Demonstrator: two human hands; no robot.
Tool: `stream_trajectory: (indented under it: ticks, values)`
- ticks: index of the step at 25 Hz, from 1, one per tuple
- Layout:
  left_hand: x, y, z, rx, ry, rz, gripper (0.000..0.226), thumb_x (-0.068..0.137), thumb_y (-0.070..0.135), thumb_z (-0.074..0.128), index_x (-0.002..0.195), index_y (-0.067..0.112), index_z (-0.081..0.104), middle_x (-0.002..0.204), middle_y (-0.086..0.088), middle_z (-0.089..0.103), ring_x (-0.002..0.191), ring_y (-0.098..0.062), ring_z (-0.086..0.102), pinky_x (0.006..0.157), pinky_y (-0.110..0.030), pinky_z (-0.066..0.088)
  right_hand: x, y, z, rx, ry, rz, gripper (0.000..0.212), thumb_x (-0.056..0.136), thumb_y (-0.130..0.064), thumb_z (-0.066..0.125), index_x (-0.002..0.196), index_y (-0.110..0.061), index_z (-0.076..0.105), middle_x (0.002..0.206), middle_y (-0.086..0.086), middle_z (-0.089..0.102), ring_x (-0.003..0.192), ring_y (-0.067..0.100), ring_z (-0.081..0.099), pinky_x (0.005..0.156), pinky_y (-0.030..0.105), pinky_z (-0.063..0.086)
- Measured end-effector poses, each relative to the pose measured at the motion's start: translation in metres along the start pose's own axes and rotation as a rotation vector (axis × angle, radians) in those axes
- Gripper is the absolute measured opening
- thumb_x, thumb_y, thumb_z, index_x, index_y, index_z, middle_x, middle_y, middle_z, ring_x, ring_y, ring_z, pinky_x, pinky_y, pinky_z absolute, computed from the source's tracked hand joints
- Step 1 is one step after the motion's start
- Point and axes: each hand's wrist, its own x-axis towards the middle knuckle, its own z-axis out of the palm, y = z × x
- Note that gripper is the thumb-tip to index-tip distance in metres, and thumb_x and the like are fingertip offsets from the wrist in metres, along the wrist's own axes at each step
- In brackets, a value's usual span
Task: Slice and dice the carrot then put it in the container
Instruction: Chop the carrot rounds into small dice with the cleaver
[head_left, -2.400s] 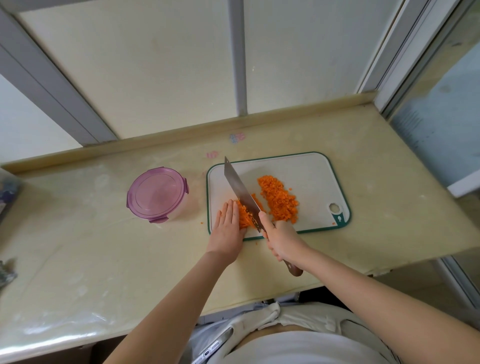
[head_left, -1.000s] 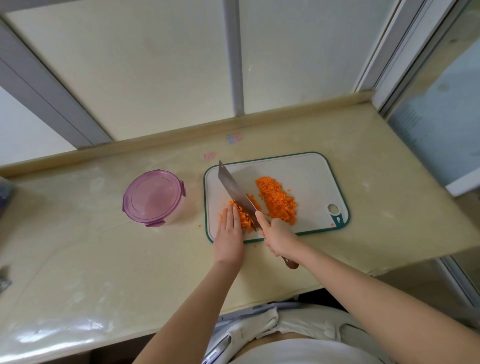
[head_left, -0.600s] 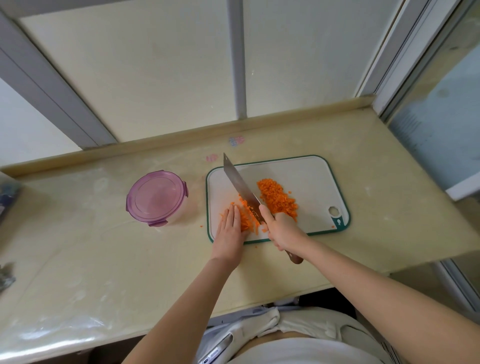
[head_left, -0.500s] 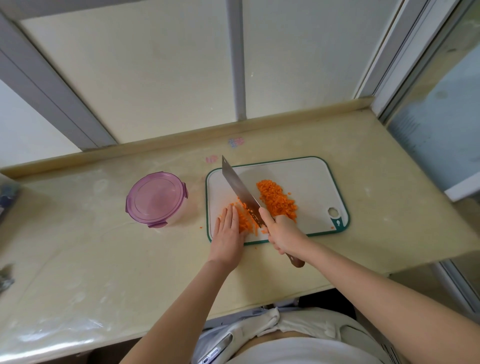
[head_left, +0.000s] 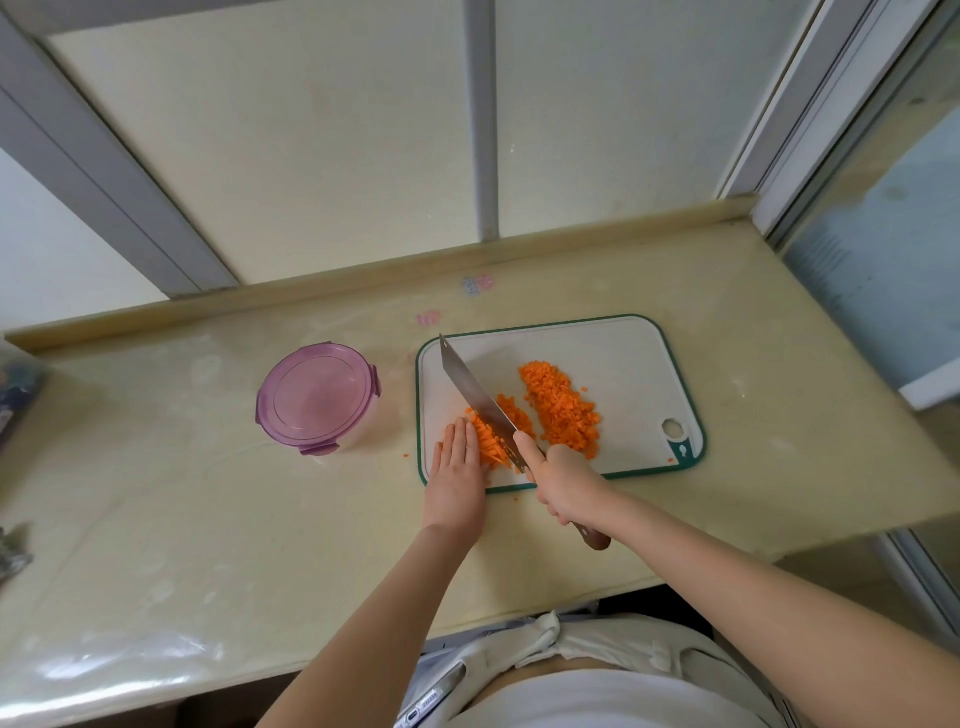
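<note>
most of the carrot (head_left: 561, 410) is diced, piled mid-board (head_left: 623, 353). my right hand (head_left: 563, 480) is wrapped round the knife (head_left: 478, 400), blade down in the last strips (head_left: 491, 441), which my flat left hand (head_left: 457, 467) steadies with straight fingers. the container (head_left: 317, 397) sits lidded left of the board; filling it is yet to do, i judge.

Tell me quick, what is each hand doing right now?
Left hand: open, straight fingers against the carrot strips.
Right hand: closed round the knife handle.
</note>
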Motion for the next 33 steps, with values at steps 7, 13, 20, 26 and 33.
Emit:
stream_trajectory:
  ticks: [7, 13, 20, 26, 33]
  values:
    - [0.001, -0.001, 0.005, 0.034, 0.014, 0.005, 0.055, 0.104, 0.026, 0.018, 0.147, 0.007, -0.011, 0.157, -0.009, -0.01, 0.144, -0.021, -0.011, 0.11, -0.027, -0.016, 0.004, -0.006, 0.003, -0.17, 0.038, -0.028, 0.065, 0.101, -0.052, 0.021, 0.056, -0.01, 0.042, 0.051, 0.003, 0.042, 0.043, 0.017, 0.04, 0.048, 0.027, 0.037]
    - [-0.001, -0.002, 0.006, 0.022, 0.016, 0.015, 0.056, 0.104, 0.025, 0.019, 0.146, 0.008, -0.013, 0.157, -0.009, -0.011, 0.144, -0.02, -0.013, 0.112, -0.028, -0.015, 0.011, -0.004, 0.009, -0.218, 0.087, -0.078, 0.061, 0.102, -0.048, 0.023, 0.056, -0.011, 0.037, 0.055, 0.003, 0.043, 0.05, 0.015, 0.04, 0.05, 0.029, 0.031]
    - [0.0, -0.001, 0.003, 0.028, 0.0, 0.016, 0.056, 0.104, 0.028, 0.018, 0.147, 0.008, -0.011, 0.157, -0.008, -0.01, 0.144, -0.019, -0.012, 0.112, -0.026, -0.014, 0.022, 0.005, -0.007, 0.095, -0.037, 0.015, 0.058, 0.097, -0.061, 0.025, 0.063, -0.015, 0.037, 0.047, 0.0, 0.032, 0.034, 0.014, 0.028, 0.037, 0.02, 0.026]
    - [0.0, -0.002, 0.002, 0.04, -0.007, 0.016, 0.058, 0.103, 0.033, 0.018, 0.147, 0.007, -0.009, 0.157, -0.008, -0.008, 0.145, -0.019, -0.009, 0.114, -0.026, -0.01, 0.014, 0.002, -0.01, 0.013, 0.05, -0.11, 0.061, 0.097, -0.06, 0.024, 0.066, -0.012, 0.043, 0.048, 0.001, 0.036, 0.037, 0.015, 0.032, 0.042, 0.027, 0.029]
    - [-0.001, -0.002, -0.001, 0.027, -0.011, 0.023, 0.058, 0.103, 0.031, 0.019, 0.147, 0.006, -0.01, 0.157, -0.009, -0.009, 0.145, -0.019, -0.01, 0.113, -0.025, -0.011, -0.005, -0.002, -0.008, 0.087, -0.006, -0.031, 0.055, 0.098, -0.058, 0.026, 0.068, -0.014, 0.04, 0.047, -0.002, 0.034, 0.035, 0.013, 0.029, 0.035, 0.019, 0.026]
